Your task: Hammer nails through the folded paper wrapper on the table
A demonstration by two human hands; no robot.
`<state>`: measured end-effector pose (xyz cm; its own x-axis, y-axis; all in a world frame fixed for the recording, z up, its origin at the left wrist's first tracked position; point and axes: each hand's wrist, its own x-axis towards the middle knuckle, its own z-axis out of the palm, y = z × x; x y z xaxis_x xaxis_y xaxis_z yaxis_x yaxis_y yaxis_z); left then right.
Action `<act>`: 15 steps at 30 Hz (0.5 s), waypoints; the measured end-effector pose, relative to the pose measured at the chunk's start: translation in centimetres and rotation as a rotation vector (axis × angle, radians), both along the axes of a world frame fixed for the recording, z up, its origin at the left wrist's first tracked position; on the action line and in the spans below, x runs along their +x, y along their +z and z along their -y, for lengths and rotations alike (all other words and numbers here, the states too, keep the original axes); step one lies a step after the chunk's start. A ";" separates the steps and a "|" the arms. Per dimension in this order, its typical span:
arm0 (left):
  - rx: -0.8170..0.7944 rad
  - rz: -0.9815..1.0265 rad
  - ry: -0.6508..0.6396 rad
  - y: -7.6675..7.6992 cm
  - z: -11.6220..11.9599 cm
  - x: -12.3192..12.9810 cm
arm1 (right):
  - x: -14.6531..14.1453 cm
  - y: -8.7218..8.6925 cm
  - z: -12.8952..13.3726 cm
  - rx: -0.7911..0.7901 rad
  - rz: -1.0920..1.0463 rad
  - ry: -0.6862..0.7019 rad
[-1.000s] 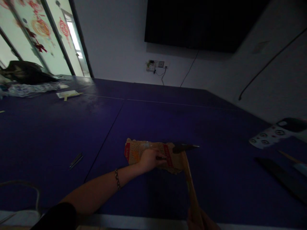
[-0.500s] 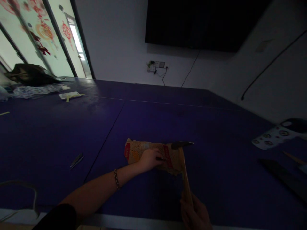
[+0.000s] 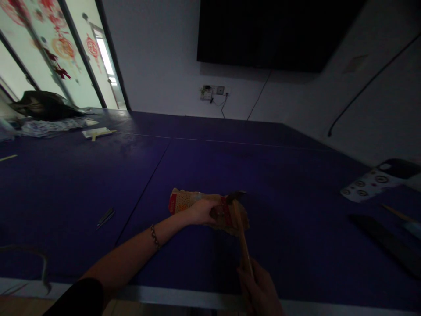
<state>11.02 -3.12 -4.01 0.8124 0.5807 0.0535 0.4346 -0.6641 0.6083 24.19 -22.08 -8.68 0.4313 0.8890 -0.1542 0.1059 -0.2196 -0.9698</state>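
My right hand (image 3: 259,287), at the lower middle, is wrapped round the wooden handle of a hammer (image 3: 244,245). The dark hammer head lies over the right part of a worn piece of cardboard (image 3: 186,201) with red bands and a dotted print. My left hand (image 3: 202,211) rests on the middle of this cardboard, thumb and forefinger apart, just left of the hammer head. Whether anything small lies under its fingers is too dark to make out. A braided bracelet circles the left wrist.
The cardboard lies on a large blue table (image 3: 204,164). Thin metal tools (image 3: 105,217) lie to the left. On the right are a patterned phone case (image 3: 370,184), a long dark flat object (image 3: 383,239) and a wooden-handled tool (image 3: 399,213). A dark screen (image 3: 263,35) hangs on the wall.
The hammer and my right hand have moved left, bringing the head further over the cardboard. My left hand's fingers have spread apart, and the dark bit seen at them earlier no longer shows.
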 end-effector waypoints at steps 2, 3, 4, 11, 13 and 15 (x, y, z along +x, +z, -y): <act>0.054 -0.072 0.032 0.6 0.2 0.1 | -0.2 0.3 -0.1 0.001 0.054 0.016; 0.079 -0.104 0.052 0.8 0.3 0.1 | -0.3 0.5 -0.2 0.000 0.075 0.023; 0.098 -0.119 0.065 1.0 0.3 0.1 | -0.3 0.6 -0.2 -0.001 0.093 0.031; 0.264 -0.026 0.042 3.2 0.9 -4.6 | -0.3 1.0 -0.1 0.016 0.141 0.053; 0.338 -0.104 0.148 3.5 2.0 -7.8 | -0.2 0.8 -0.1 -0.011 0.138 0.070; 0.374 -0.182 0.248 3.3 3.4 -11.5 | 0.1 0.5 -0.1 -0.044 0.140 0.086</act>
